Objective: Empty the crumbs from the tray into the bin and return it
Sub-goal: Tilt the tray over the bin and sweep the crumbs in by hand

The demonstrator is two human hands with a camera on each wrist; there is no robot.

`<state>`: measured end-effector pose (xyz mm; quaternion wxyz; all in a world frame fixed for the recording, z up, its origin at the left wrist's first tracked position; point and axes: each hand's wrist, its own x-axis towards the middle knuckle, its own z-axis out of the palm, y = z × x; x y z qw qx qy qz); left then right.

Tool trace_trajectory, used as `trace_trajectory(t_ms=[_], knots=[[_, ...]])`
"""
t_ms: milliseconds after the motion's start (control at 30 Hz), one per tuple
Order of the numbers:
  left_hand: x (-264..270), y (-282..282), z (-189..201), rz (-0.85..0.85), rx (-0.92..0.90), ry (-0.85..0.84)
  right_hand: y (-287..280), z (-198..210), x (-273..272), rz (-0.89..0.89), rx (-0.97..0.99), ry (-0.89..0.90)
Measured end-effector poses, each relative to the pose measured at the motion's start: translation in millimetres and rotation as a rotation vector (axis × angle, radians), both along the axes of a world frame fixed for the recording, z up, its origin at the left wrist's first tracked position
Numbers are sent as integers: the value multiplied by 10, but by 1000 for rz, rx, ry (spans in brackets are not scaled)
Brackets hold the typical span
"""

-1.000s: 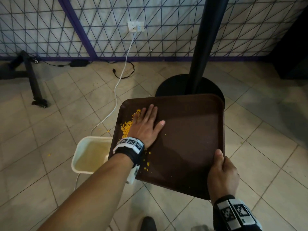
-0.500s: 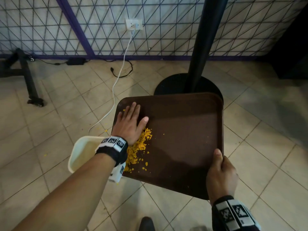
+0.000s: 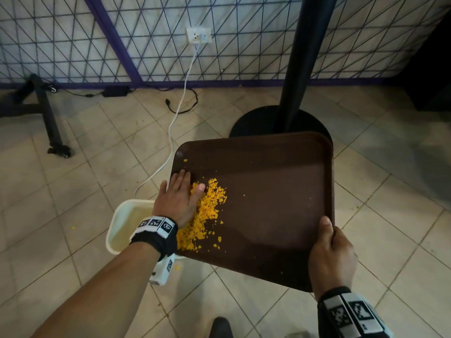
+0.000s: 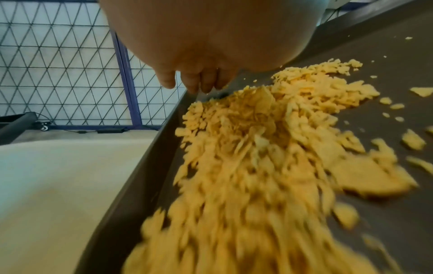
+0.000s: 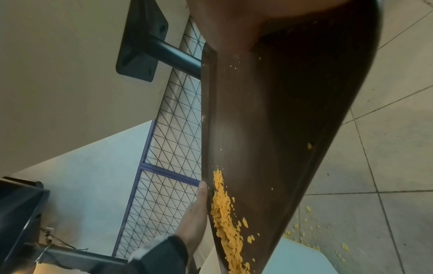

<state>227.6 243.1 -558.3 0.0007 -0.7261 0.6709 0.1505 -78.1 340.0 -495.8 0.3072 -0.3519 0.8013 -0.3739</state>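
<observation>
A dark brown tray (image 3: 280,191) is held tilted above the floor, its lower left corner over a cream bin (image 3: 122,225). My right hand (image 3: 329,254) grips the tray's near right edge, thumb on top. My left hand (image 3: 179,193) lies flat with straight fingers on the tray's left side, against a heap of orange crumbs (image 3: 205,211). In the left wrist view the crumbs (image 4: 257,166) run blurred down along the tray's rim (image 4: 145,166) beneath my fingers (image 4: 194,83). The right wrist view shows the tray (image 5: 281,129) edge-on with the crumbs (image 5: 225,222) near its lower end.
A black pole on a round base (image 3: 280,123) stands just behind the tray. A white cable (image 3: 170,132) runs from a wall socket (image 3: 199,35) across the tiled floor. A black frame leg (image 3: 51,123) stands at the left. A few crumbs (image 5: 309,226) lie on the floor by the bin.
My left hand has swept from the middle of the tray to its left side and back toward me, gathering the crumbs into a heap near the lower left corner. The right hand's grip is unchanged.
</observation>
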Motion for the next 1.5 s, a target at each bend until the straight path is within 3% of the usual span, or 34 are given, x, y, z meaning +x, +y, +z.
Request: trace_trajectory(t_ms=[133, 267, 433, 633, 733, 900, 1100, 1233, 1400, 1500], knots=[[-81, -354, 95, 6, -48, 42, 6, -28, -7, -5, -4, -5], [-31, -530, 76, 23, 41, 92, 15, -15, -17, -9, -20, -25], [120, -5, -70, 6, 97, 58, 0, -18, -1, 1, -13, -22], [20, 279, 161, 31, 50, 104, 10, -11, 15, -6, -8, 0], [-242, 86, 255, -66, -74, 114, 8, 6, 39, -7, -9, 4], [-756, 86, 217, -256, -80, 10, 7, 10, 48, -8, -5, 13], [-336, 446, -56, -147, 38, -84, 8, 9, 30, -18, 4, -6], [-159, 522, -28, -89, 65, -72, 8, -35, 16, -18, -1, 8], [-757, 459, 257, -230, -70, 46, 3, 1, 44, -21, 4, 9], [-1114, 504, 256, -341, -88, 31, 11, 33, 48, -21, 0, -3]])
